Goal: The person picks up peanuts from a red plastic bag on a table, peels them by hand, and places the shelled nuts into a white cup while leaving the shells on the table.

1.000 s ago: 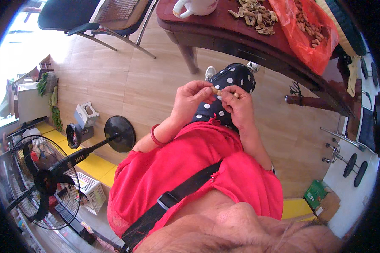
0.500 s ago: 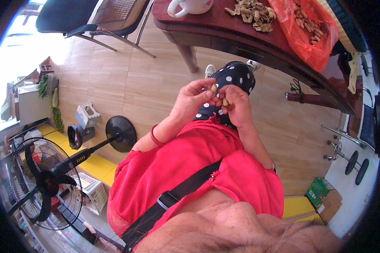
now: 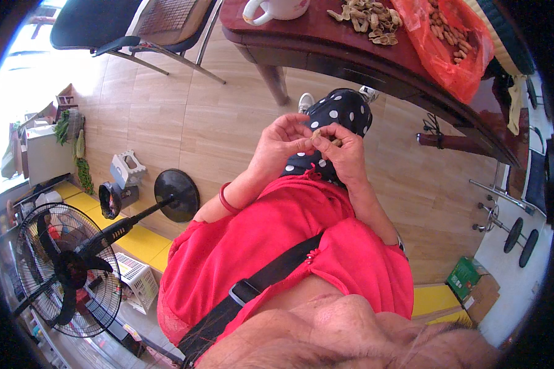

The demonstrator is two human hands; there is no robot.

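Both hands have drawn together since half a second ago: the left fingers, which held a peanut up apart from the other hand, now meet the right ones over the lap. Between the fingertips sits a small, pale tan peanut (image 3: 316, 136), pinched by the thumb and forefinger of the bare right hand (image 3: 347, 155). That hand's remaining fingers are curled, and a second, browner peanut piece (image 3: 337, 142) shows among them. On the bare left hand (image 3: 276, 142), the thumb reaches in beside the pale peanut while the other fingers are raised and slightly blurred; I cannot tell whether they grip it. A thin red bracelet (image 3: 223, 198) circles the left wrist.

Below the hands are black trousers with white polka dots (image 3: 351, 117). Ahead stands a glossy dark-red wooden counter (image 3: 326, 43) carrying a white ceramic mug (image 3: 284, 7), a loose heap of split tan peanut shells (image 3: 373, 23) and, to the right, a crumpled translucent red plastic bag (image 3: 434, 64) with reddish-brown unshelled peanuts (image 3: 450, 34) in it.
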